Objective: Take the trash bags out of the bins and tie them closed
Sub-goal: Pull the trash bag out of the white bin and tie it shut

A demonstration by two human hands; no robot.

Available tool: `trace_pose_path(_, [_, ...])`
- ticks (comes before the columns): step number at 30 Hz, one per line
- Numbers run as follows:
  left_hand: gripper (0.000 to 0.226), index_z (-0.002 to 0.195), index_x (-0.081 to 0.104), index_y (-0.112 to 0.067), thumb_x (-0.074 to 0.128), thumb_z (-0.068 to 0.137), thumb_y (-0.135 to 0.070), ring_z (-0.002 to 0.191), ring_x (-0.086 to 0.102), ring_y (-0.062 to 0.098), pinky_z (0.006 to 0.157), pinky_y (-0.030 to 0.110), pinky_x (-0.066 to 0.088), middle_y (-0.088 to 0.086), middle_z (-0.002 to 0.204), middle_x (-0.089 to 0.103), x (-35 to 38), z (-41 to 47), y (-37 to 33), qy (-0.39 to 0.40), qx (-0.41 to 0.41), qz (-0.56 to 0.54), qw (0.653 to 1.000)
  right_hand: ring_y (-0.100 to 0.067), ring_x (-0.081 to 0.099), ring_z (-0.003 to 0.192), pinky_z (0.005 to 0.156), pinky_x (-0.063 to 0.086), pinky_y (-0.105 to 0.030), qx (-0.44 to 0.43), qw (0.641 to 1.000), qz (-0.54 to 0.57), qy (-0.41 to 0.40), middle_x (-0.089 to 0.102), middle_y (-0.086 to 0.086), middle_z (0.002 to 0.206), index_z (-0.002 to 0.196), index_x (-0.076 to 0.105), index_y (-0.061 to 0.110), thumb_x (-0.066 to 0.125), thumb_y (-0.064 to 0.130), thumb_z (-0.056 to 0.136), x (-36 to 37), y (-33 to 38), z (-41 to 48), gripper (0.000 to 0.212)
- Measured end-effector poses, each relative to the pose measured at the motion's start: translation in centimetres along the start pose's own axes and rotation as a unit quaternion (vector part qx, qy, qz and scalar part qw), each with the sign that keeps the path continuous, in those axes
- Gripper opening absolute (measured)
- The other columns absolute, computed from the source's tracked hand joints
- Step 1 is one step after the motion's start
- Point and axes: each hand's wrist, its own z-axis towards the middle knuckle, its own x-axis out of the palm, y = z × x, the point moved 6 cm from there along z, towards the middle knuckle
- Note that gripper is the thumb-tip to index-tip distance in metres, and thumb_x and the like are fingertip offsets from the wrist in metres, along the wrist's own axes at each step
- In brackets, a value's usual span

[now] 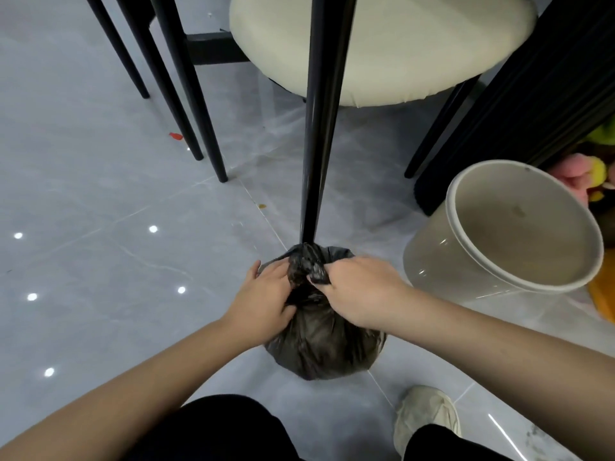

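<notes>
A full black trash bag [324, 347] sits on the grey tiled floor in front of me. Its neck is bunched into a twisted knot at the top, right at the foot of a black chair leg. My left hand [263, 301] presses against the left side of the bag's neck, thumb and fingers around the plastic. My right hand [361, 289] pinches the bunched neck from the right with its fingertips. The beige bin [429, 257] stands to the right, tilted toward me, with no bag in it.
A cream-cushioned chair [382, 44] with black legs stands just behind the bag. More black legs [186, 104] rise at the left. A dark ribbed panel and soft toys [579, 174] are at the right. My shoe [426, 417] is at the lower right.
</notes>
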Motion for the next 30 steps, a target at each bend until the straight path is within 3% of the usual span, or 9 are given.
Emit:
trace_pose_path(4, [0.047,0.129,0.054,-0.021,0.053,0.082,-0.014,0.131,0.042,0.018,0.113,0.047,0.023,-0.005,0.139,0.047,-0.6,0.0,1.3,-0.059,-0.002,-0.023,0.998,-0.03,0.046,0.109,0.079,0.032,-0.036,-0.067,0.991,-0.113,-0.04,0.046,-0.006,0.113,0.107,0.061,0.023,0.041,0.037,0.096,-0.9,1.1,-0.6,0.026])
trace_pose_path(9, [0.041,0.115,0.051,-0.015,0.052,0.08,-0.035,0.1,0.054,0.024,0.084,0.037,0.046,0.0,0.109,0.053,-1.7,-1.6,3.0,-0.133,-0.043,-0.061,0.988,-0.035,0.057,0.104,0.075,0.042,-0.037,-0.074,0.997,-0.012,-0.027,0.058,-0.011,0.112,0.104,0.061,0.014,0.043,0.033,0.096,-0.7,1.8,1.2,0.028])
trace_pose_path(14, [0.091,0.138,0.036,-0.022,0.047,0.068,-0.08,0.121,0.044,0.012,0.1,0.031,0.04,-0.006,0.132,0.047,-0.5,-3.1,2.6,-0.025,-0.017,-0.117,0.993,-0.036,0.063,0.07,0.065,0.046,-0.033,0.009,0.986,0.167,-0.002,0.062,-0.017,0.074,0.088,0.057,0.004,0.039,0.038,0.099,-0.3,1.1,3.4,0.04])
trace_pose_path(16, [0.092,0.141,0.031,-0.021,0.049,0.068,-0.074,0.127,0.041,0.015,0.104,0.037,0.038,-0.003,0.139,0.042,-0.2,-3.0,3.1,-0.013,-0.032,-0.108,0.994,-0.032,0.065,0.057,0.056,0.047,-0.028,0.03,0.979,0.201,0.027,0.059,-0.014,0.063,0.082,0.055,0.004,0.038,0.039,0.099,-0.2,1.5,3.2,0.042])
trace_pose_path(20, [0.057,0.134,0.039,-0.015,0.052,0.082,-0.034,0.121,0.047,0.024,0.098,0.038,0.041,0.003,0.134,0.046,-0.9,-2.9,4.7,-0.055,-0.073,-0.088,0.992,-0.035,0.059,0.097,0.072,0.042,-0.036,-0.08,0.996,-0.011,-0.032,0.063,-0.014,0.102,0.096,0.063,0.01,0.043,0.039,0.096,-0.2,3.0,2.4,0.035])
trace_pose_path(23, [0.041,0.121,0.046,-0.017,0.043,0.087,-0.038,0.11,0.051,0.021,0.092,0.036,0.044,-0.001,0.119,0.053,-1.2,-3.5,4.5,-0.092,-0.069,-0.114,0.987,-0.029,0.05,0.103,0.081,0.038,-0.037,-0.166,0.983,-0.066,-0.045,0.053,-0.007,0.107,0.099,0.061,0.009,0.046,0.032,0.095,0.5,4.0,2.0,0.028])
trace_pose_path(25, [0.046,0.115,0.047,-0.021,0.041,0.085,-0.056,0.107,0.051,0.016,0.089,0.033,0.043,-0.005,0.114,0.053,-1.0,-3.9,3.7,-0.061,-0.038,-0.134,0.988,-0.034,0.056,0.102,0.081,0.043,-0.037,-0.153,0.987,-0.033,-0.036,0.058,-0.01,0.108,0.1,0.06,0.009,0.046,0.028,0.094,0.6,3.8,2.1,0.025])
trace_pose_path(27, [0.069,0.13,0.042,-0.019,0.048,0.078,-0.065,0.12,0.046,0.016,0.1,0.035,0.04,-0.003,0.13,0.05,-0.5,-4.0,3.8,-0.038,-0.01,-0.089,0.995,-0.038,0.061,0.098,0.074,0.045,-0.037,-0.126,0.991,-0.017,-0.041,0.064,-0.017,0.106,0.099,0.06,0.009,0.045,0.027,0.094,0.4,3.4,2.4,0.023])
trace_pose_path(30, [0.071,0.137,0.035,-0.012,0.059,0.075,-0.039,0.131,0.04,0.027,0.106,0.042,0.037,0.007,0.144,0.04,-0.8,-3.7,5.2,-0.082,-0.07,-0.029,0.994,-0.038,0.061,0.095,0.067,0.038,-0.034,-0.134,0.99,-0.021,-0.046,0.064,-0.016,0.102,0.095,0.058,0.012,0.044,0.027,0.095,0.3,3.6,2.7,0.021])
